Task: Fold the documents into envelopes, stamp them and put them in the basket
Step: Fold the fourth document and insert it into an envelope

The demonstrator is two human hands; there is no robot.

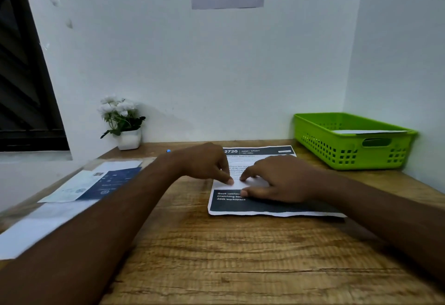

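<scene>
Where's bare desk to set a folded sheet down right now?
Bare desk on the near side of the document, plus a small strip between flower pot and document. Crowded: paper stack at left, basket at right rear.

A printed, dark-banded document (258, 155) lies flat on the desk (216, 256); at its two o'clock, a green basket (337, 153) holds white paper (368, 131).

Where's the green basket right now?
Head view: the green basket sits at the far right of the desk, in the wall corner, just beyond the document.
</scene>
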